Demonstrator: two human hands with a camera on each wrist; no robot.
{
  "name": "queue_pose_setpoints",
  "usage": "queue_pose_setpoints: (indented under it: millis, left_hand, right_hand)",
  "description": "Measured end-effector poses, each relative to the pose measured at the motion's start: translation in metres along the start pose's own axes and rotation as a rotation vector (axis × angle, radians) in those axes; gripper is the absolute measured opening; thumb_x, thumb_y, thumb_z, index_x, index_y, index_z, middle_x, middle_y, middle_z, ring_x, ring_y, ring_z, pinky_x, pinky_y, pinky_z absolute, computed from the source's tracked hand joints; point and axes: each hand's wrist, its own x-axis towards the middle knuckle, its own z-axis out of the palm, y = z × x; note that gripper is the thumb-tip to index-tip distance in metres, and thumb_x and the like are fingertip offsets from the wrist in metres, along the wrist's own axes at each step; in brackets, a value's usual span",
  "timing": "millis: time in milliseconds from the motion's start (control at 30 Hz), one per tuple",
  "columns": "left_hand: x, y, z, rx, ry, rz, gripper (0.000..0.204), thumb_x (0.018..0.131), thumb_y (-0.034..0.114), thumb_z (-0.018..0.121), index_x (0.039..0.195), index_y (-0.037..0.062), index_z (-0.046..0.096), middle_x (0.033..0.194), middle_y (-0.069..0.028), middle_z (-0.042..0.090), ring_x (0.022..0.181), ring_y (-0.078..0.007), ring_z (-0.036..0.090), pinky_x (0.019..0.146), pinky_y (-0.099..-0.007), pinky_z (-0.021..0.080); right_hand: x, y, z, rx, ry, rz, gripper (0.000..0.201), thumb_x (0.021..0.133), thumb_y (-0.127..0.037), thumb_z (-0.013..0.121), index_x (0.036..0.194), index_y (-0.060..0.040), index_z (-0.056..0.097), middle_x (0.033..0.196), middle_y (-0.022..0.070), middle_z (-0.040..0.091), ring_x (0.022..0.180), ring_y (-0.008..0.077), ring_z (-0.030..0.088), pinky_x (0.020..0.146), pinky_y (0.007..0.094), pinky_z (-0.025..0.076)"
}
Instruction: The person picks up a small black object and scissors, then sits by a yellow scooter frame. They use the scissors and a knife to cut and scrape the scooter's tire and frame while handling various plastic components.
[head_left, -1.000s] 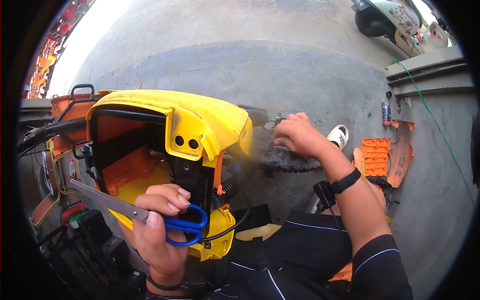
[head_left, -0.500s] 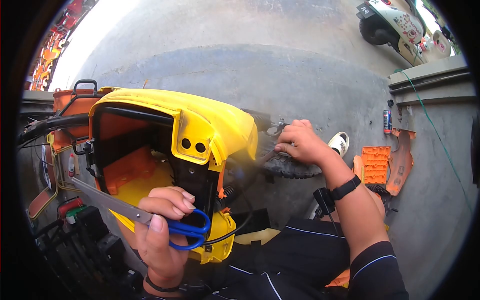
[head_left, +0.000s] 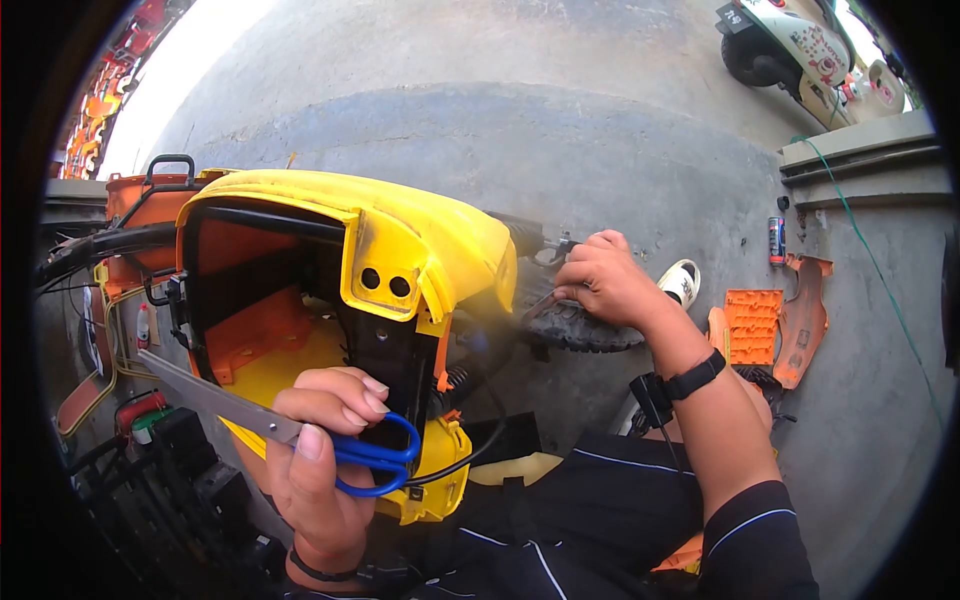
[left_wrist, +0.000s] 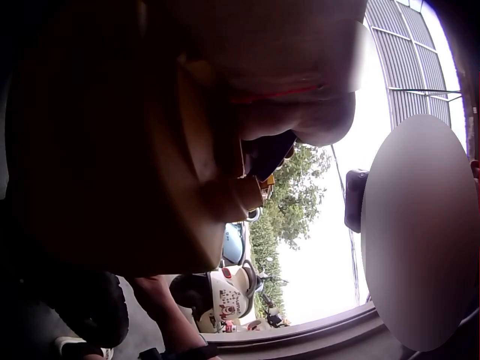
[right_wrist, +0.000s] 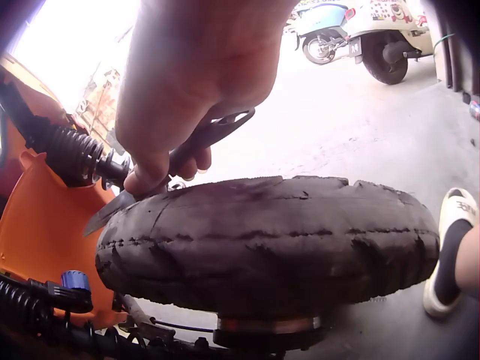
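My left hand (head_left: 325,450) holds a pair of scissors (head_left: 375,455) by its blue handles, the long metal blades pointing left in front of the yellow scooter body panel (head_left: 390,240). My right hand (head_left: 605,280) grips a knife (right_wrist: 214,135) with a dark handle that has a hole in its end. The knife's blade (right_wrist: 107,215) reaches past the fingers, close over the left end of the worn black tire (right_wrist: 262,240). In the left wrist view, the left hand (left_wrist: 300,120) is mostly dark and the scissors' blades are hidden.
A shock absorber (right_wrist: 71,154) stands beside the tire. Orange plastic parts (head_left: 753,325) and a spray can (head_left: 776,240) lie on the concrete floor to the right. A white scooter (head_left: 790,50) is parked farther back. Black parts (head_left: 190,490) sit at lower left.
The head view has shifted slightly, so the yellow panel sits a little farther right than a second ago. The right hand stays by the tire; the left hand still holds the scissors.
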Motion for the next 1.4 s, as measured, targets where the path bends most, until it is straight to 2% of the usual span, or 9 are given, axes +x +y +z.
queue_pose_setpoints:
  millis: [300,500,667,733,800,967,1133,1233,1400]
  left_hand:
    - [0.000,-0.001,0.000,-0.032,-0.003,-0.009,0.022,0.097,0.021,0.045,0.096,0.0006,0.053,0.097,-0.0189,0.059,0.096,-0.0261,0.056,0.094,-0.0399,0.044]
    - [-0.001,-0.001,-0.001,-0.042,0.002,-0.021,0.022,0.097,0.021,0.045,0.096,0.0003,0.053,0.097,-0.0190,0.059,0.096,-0.0262,0.057,0.095,-0.0403,0.044]
    - [-0.001,0.000,-0.001,-0.061,0.009,-0.023,0.022,0.097,0.020,0.044,0.096,0.0000,0.053,0.097,-0.0193,0.058,0.096,-0.0262,0.056,0.095,-0.0402,0.045]
    - [-0.001,-0.002,-0.002,-0.052,-0.010,-0.011,0.022,0.097,0.021,0.044,0.096,0.0000,0.053,0.097,-0.0194,0.058,0.096,-0.0263,0.056,0.095,-0.0402,0.044]
    - [0.001,0.000,0.001,-0.050,-0.001,-0.012,0.023,0.097,0.021,0.044,0.096,0.0001,0.053,0.097,-0.0193,0.058,0.096,-0.0263,0.056,0.095,-0.0402,0.044]
    - [0.000,0.000,0.000,-0.045,0.006,-0.018,0.023,0.098,0.022,0.045,0.096,0.0003,0.052,0.097,-0.0191,0.058,0.096,-0.0261,0.056,0.094,-0.0399,0.044]
    - [0.001,0.002,0.003,-0.014,0.029,-0.022,0.023,0.098,0.022,0.045,0.094,0.0000,0.052,0.095,-0.0191,0.057,0.095,-0.0267,0.056,0.094,-0.0402,0.045]
    - [0.000,-0.001,0.001,-0.047,0.030,-0.026,0.024,0.098,0.022,0.045,0.094,-0.0003,0.051,0.095,-0.0194,0.057,0.095,-0.0270,0.056,0.094,-0.0404,0.045]
    - [-0.001,0.001,0.004,-0.015,0.026,-0.014,0.024,0.097,0.023,0.045,0.094,0.0004,0.052,0.095,-0.0184,0.058,0.095,-0.0258,0.056,0.091,-0.0382,0.045]
  right_hand:
    - [-0.001,0.000,0.008,0.019,0.058,-0.024,0.003,0.084,-0.017,0.074,0.085,-0.0146,0.072,0.083,0.0006,0.058,0.091,0.0224,0.054,0.098,0.0389,0.033]
    - [0.003,-0.018,0.007,-0.140,0.068,-0.114,0.006,0.084,-0.019,0.073,0.080,-0.0157,0.071,0.083,-0.0002,0.060,0.091,0.0216,0.054,0.090,0.0376,0.034]
    - [-0.008,0.013,0.001,-0.072,0.062,0.066,0.005,0.084,-0.018,0.073,0.080,-0.0161,0.071,0.080,-0.0010,0.059,0.091,0.0216,0.054,0.091,0.0383,0.034]
    - [-0.008,0.007,0.006,-0.085,0.059,0.063,0.005,0.084,-0.020,0.074,0.081,-0.0161,0.071,0.081,-0.0012,0.060,0.092,0.0219,0.054,0.091,0.0386,0.034]
    - [-0.005,0.000,0.012,-0.062,0.071,-0.061,0.005,0.084,-0.019,0.074,0.082,-0.0160,0.071,0.082,-0.0013,0.060,0.092,0.0224,0.054,0.091,0.0386,0.034]
    - [-0.005,0.007,0.005,-0.029,0.046,0.027,0.006,0.082,-0.013,0.072,0.079,-0.0163,0.068,0.082,-0.0010,0.059,0.091,0.0220,0.053,0.090,0.0369,0.034]
    - [0.001,-0.008,0.003,-0.053,0.049,-0.121,0.005,0.080,-0.011,0.072,0.079,-0.0151,0.069,0.082,-0.0003,0.059,0.091,0.0224,0.053,0.090,0.0365,0.035]
    - [-0.003,0.003,0.001,-0.073,0.046,-0.018,0.008,0.079,-0.008,0.070,0.079,-0.0154,0.068,0.083,-0.0004,0.059,0.091,0.0225,0.053,0.090,0.0364,0.035]
    - [-0.001,-0.012,0.002,-0.116,0.013,-0.093,0.005,0.085,-0.017,0.068,0.081,-0.0173,0.071,0.086,0.0011,0.061,0.095,0.0228,0.055,0.092,0.0376,0.035]
